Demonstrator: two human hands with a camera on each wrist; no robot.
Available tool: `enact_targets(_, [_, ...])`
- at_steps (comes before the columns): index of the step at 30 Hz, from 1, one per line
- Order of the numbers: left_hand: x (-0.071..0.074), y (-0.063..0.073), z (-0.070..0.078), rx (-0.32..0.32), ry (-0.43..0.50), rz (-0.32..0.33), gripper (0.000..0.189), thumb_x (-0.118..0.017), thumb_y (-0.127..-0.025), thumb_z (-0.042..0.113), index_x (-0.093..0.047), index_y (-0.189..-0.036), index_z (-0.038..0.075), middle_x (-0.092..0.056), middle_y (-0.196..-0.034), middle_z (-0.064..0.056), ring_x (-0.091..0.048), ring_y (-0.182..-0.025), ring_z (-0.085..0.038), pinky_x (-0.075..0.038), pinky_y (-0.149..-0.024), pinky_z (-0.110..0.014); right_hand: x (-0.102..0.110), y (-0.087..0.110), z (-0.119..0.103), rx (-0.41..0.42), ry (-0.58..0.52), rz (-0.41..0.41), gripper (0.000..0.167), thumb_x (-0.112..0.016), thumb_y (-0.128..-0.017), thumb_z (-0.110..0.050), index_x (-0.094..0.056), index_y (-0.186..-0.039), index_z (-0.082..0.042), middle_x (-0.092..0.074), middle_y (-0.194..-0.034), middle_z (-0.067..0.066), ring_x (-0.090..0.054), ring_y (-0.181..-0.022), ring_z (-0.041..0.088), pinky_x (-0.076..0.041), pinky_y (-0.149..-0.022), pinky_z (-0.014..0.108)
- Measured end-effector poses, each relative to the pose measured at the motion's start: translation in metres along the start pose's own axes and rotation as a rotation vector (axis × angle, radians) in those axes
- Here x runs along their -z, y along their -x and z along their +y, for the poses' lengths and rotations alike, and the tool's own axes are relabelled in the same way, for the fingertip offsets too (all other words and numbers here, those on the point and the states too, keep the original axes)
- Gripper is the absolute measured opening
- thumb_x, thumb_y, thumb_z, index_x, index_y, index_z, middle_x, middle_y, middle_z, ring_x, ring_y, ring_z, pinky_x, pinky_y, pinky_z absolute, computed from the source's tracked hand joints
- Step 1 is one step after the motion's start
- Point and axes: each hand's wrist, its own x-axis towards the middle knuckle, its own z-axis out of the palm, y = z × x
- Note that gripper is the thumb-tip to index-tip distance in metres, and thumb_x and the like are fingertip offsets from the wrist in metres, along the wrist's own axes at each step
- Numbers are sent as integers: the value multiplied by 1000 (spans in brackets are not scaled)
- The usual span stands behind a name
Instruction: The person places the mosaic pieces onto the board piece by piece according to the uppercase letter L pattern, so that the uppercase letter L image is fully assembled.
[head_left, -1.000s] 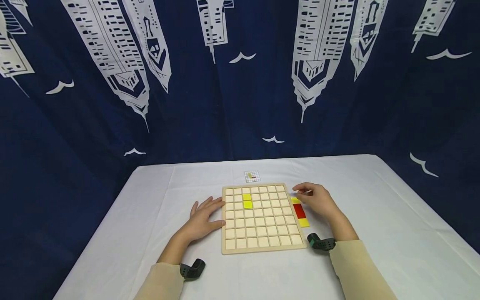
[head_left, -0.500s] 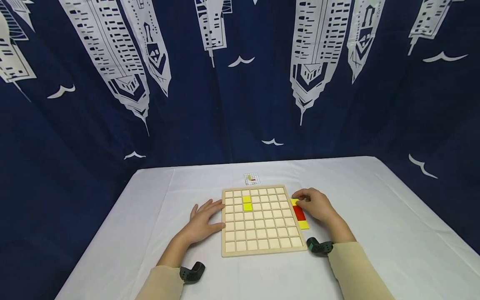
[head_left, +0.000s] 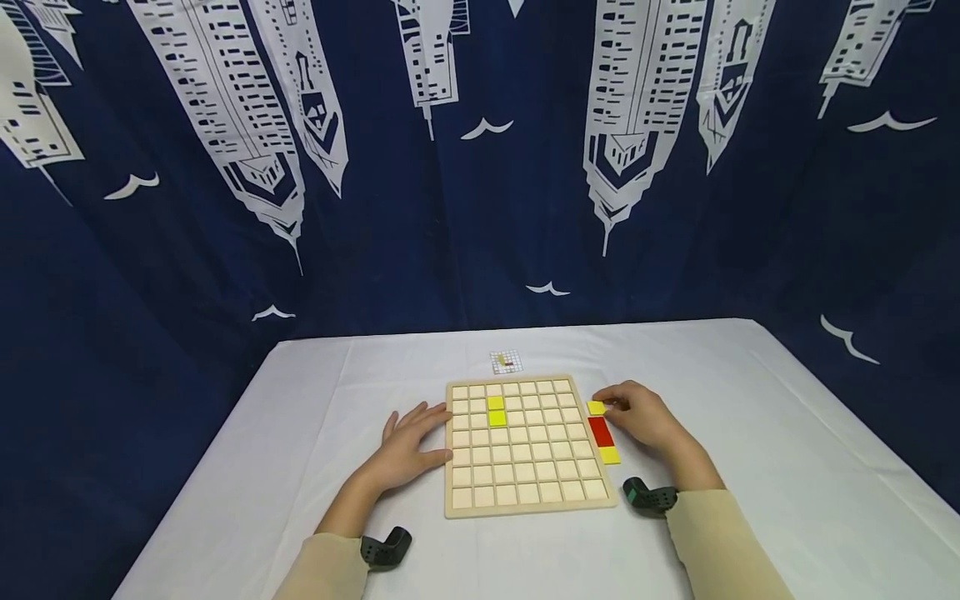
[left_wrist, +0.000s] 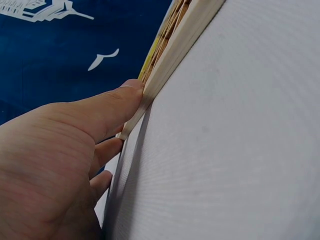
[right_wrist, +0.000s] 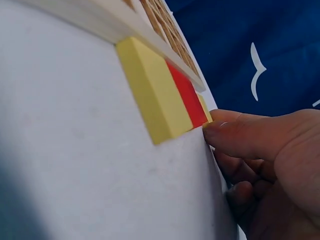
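Observation:
A wooden grid board (head_left: 532,497) lies on the white table, with two yellow square tiles (head_left: 497,410) in neighbouring cells of one column. My left hand (head_left: 405,446) touches the board's left edge, fingers and thumb spread and fairly straight; in the left wrist view its thumb (left_wrist: 120,97) is against the wooden rim. Along the board's right side stands a short row of blocks: a yellow block (head_left: 596,407) at the far end, red (head_left: 601,431) in the middle, another yellow block (head_left: 610,455) nearest. My right hand (head_left: 643,414) pinches the far yellow block between thumb and fingers.
A small card (head_left: 506,362) printed with a grid and coloured cells lies behind the board. The white table (head_left: 375,367) ends at a dark blue curtain (head_left: 450,208) with white building and bird prints.
My right hand has come down onto the far yellow block and taken hold of it; that block now sits slightly apart from the red. My left hand stays at the board's edge.

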Motion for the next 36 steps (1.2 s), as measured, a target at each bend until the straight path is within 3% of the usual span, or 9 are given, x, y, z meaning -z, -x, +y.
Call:
enact_targets(14, [-2, -1, -2, -2, -3, 6, 61, -75, -89, 30, -53, -145, 18, -43, -159, -2, -21, -155, -31, 7, -123, -63, -1, 0, 2, 42, 11, 46, 24, -67, -89, -5, -73, -112, -4, -63, -101, 11, -52, -86, 21, -43, -74, 30])
enact_targets(23, [-4, -3, 0, -9, -5, 3, 62, -74, -89, 30, -53, -145, 17, -42, -159, -2, -21, -155, -32, 7, -123, -64, 1, 1, -2, 35, -5, 53, 26, -68, -89, -7, -71, -114, -5, -68, -110, 14, -60, -91, 22, -53, -80, 35])
enact_targets(29, [-3, -2, 1, -10, -8, 5, 62, -75, -89, 29, -53, -145, 17, -43, -159, -2, -22, -155, -32, 7, -123, -64, 3, 1, -11, 36, -21, 28, 24, -70, -90, -10, -71, -114, -8, -68, -107, 10, -59, -88, 20, -53, -76, 31])
enact_targets(36, [-2, -1, -1, -8, -8, 6, 61, -75, -89, 30, -53, -145, 17, -43, -158, -2, -22, -155, -32, 7, -122, -65, 4, 2, -32, 93, -37, 18, 25, -72, -89, -10, -71, -114, -9, -69, -113, 11, -58, -90, 20, -51, -75, 28])
